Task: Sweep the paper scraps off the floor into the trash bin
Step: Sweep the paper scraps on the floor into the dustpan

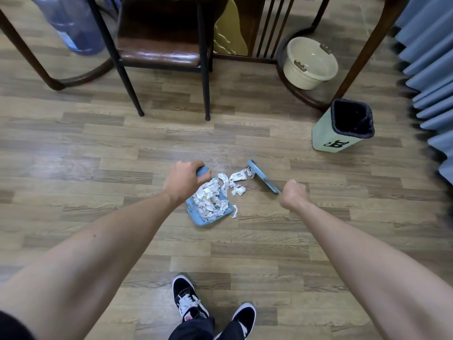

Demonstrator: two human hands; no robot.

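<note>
A blue dustpan point(196, 215) rests on the wooden floor, heaped with white paper scraps point(209, 198). My left hand point(182, 181) grips its blue handle. More loose scraps point(236, 180) lie on the floor between the pan's mouth and a small blue hand brush point(262, 176). My right hand point(294, 195) is closed around the brush's handle, with the brush head touching the far end of the scraps. One strip of paper point(234, 211) lies beside the pan's right corner. A pale green trash bin point(329, 132) with a black liner stands open at the upper right.
A dark chair point(159, 52) with black legs stands just beyond the scraps. A cream plastic basin point(310, 63) sits under curved wooden furniture legs point(358, 55). A blue water jug point(71, 23) is at the upper left, blue curtains point(426, 69) at the right. My shoes point(188, 300) are below.
</note>
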